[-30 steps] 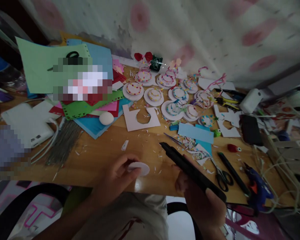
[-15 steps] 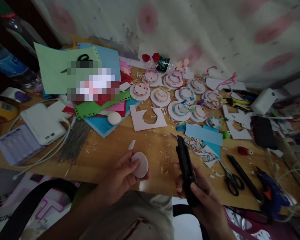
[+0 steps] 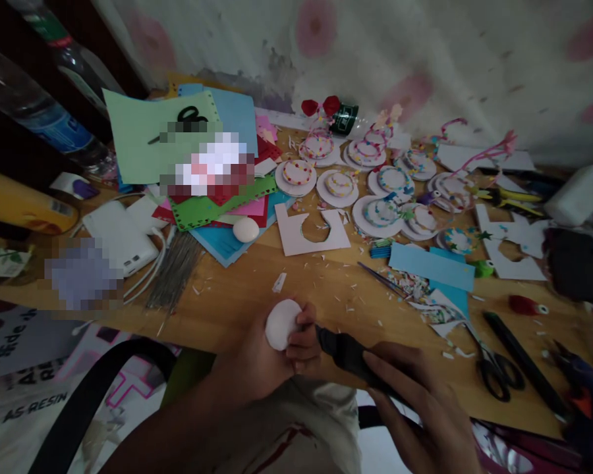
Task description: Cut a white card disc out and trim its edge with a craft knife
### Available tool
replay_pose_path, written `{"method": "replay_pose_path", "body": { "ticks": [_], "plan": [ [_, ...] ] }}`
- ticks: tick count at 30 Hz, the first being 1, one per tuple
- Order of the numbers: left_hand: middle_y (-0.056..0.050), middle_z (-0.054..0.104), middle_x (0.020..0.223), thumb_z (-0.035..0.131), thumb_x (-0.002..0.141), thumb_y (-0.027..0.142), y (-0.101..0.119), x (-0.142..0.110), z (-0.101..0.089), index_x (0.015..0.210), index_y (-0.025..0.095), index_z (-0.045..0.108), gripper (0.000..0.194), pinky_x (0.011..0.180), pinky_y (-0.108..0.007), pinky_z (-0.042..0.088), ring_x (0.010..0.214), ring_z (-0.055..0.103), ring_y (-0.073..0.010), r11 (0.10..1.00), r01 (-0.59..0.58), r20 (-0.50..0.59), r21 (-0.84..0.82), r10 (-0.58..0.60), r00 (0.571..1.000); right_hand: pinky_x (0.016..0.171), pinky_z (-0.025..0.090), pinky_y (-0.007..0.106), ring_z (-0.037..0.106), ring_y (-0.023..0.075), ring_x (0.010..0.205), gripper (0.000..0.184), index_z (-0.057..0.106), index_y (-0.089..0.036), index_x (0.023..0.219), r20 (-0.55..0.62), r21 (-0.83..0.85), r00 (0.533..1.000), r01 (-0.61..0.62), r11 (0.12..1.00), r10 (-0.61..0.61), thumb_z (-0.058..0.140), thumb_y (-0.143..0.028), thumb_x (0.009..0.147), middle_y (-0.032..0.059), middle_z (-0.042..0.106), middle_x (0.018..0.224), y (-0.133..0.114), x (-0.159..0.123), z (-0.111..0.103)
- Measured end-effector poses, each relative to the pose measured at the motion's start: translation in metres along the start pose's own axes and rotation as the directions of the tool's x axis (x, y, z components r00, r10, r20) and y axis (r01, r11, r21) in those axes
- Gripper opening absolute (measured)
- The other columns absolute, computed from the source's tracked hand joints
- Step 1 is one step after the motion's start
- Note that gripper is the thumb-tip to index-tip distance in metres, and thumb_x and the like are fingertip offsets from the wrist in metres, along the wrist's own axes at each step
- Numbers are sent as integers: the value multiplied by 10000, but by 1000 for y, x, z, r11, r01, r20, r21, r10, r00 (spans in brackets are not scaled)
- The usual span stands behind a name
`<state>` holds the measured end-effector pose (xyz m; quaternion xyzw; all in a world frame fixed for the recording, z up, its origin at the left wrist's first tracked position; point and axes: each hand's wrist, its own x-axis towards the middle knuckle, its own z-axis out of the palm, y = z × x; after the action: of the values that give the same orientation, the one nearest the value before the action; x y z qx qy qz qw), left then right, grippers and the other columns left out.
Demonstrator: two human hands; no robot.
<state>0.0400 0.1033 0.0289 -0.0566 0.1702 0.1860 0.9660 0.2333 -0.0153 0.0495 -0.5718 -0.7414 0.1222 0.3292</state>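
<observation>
My left hand is closed around a small white disc, its flat face turned up and its edge between palm and fingers. In my right hand is a black utility knife, its tip pointing left and close beside the left fingers. Whether the blade touches the disc I cannot tell. Beyond the hands lies a white foam sheet with a round hole cut in it. Several small white hats trimmed with beads stand farther back.
Colored sheets are stacked at the back left, near a white egg-shaped piece and a bundle of thin wires. Scissors, a long dark green cutter and a glue gun lie at the right. White scraps dot the wood.
My left hand has turned, bringing the disc palm-up with the fingers curled at its right side. The knife has swung from upright to pointing left, close to that hand. The view has shifted left.
</observation>
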Motion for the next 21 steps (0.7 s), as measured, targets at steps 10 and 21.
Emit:
{"method": "replay_pose_path", "body": {
  "ticks": [10,21],
  "plan": [
    [45,422,611,526,873,450,-11,2,5,721,167,520,321,408,-209,288,387,297,-58,996,-9,-18,84,11,1000,580,582,261,676,176,739,257,673,-276,1163,-3,-295,994,108,949,-113,528,-206,963,78,629,943,-10,7,3],
    [53,437,750,880,516,526,-14,-5,1,821,202,502,584,514,-187,278,583,351,-62,903,-96,-39,420,124,992,722,536,232,637,158,922,387,596,-175,1283,-111,-74,993,-35,997,26,592,-74,908,102,625,1054,-17,6,2]
  ]
}}
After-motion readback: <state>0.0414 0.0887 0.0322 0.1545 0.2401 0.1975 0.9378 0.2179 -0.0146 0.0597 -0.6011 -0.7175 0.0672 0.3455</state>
